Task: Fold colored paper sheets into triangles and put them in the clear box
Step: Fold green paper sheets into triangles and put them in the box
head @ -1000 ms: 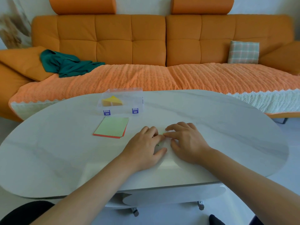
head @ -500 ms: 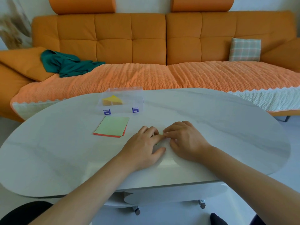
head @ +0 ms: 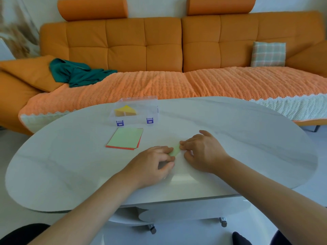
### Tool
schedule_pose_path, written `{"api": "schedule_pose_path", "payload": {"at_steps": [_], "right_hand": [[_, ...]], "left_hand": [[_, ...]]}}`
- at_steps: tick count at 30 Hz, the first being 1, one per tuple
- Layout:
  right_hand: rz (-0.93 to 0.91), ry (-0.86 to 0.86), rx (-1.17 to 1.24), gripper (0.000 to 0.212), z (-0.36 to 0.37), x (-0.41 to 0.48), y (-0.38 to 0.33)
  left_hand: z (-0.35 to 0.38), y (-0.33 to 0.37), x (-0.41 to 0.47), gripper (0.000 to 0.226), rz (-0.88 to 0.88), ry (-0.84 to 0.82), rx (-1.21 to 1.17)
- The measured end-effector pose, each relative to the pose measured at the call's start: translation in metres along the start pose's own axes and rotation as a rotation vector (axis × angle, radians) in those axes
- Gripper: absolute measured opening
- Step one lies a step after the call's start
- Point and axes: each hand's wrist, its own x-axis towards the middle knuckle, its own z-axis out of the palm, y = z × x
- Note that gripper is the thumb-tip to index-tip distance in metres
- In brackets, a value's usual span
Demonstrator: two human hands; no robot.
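Green-topped square paper stack (head: 124, 138) with a red bottom sheet lies on the white oval table (head: 230, 129), just in front of the clear plastic box (head: 152, 110) holding yellow and orange triangles. Nearer, the left hand (head: 152, 165) pinches one end of a small folded light-green paper (head: 174, 151) and the right hand (head: 203, 152) pinches the other with curled fingers.

Both forearms, bare, reach in over the near edge of the worktop (head: 230, 121) from the lower corners and converge toward its middle. The left hand (head: 152, 163) lies knuckles up, its fingers curled and its thumb tucked beneath. The fingertips pinch the left end of a small green paper (head: 174, 151). The right hand (head: 203, 152) sits just beside it (the two almost touching), wrist low on the worktop. Its curled fingertips hold the paper's right end, and one finger on the far side sticks out.
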Motion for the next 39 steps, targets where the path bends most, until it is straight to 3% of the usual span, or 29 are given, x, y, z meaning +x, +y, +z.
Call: {"api": "schedule_pose_path", "payload": {"at_steps": [5,10,19,27,32,36,39], "right_hand": [[0.015,0.014,-0.026,0.037,0.005,0.001,-0.001],[-0.043,-0.020,-0.103,0.037,-0.003,0.004,-0.002],[-0.231,0.006,0.074,0.028,0.000,0.021,0.009],[-0.496,0.229,-0.106,0.029,0.014,0.037,0.012],[-0.437,0.269,-0.104,0.024,0.019,0.038,0.009],[-0.367,0.185,0.078,0.031,0.012,0.035,0.008],[-0.379,0.163,0.080,0.036,0.011,0.036,0.010]], "left_hand": [[-0.003,0.000,0.004,0.022,0.003,0.004,0.006],[-0.007,0.001,0.018,0.025,-0.034,0.129,-0.058],[-0.014,-0.016,0.031,0.023,0.097,0.110,0.071],[-0.017,-0.019,0.033,0.008,0.028,0.151,-0.071],[-0.016,-0.024,0.032,0.015,0.059,0.183,-0.073],[-0.017,-0.025,0.033,0.011,0.088,0.152,-0.081],[-0.016,-0.027,0.033,0.015,0.115,0.166,-0.061]]}}
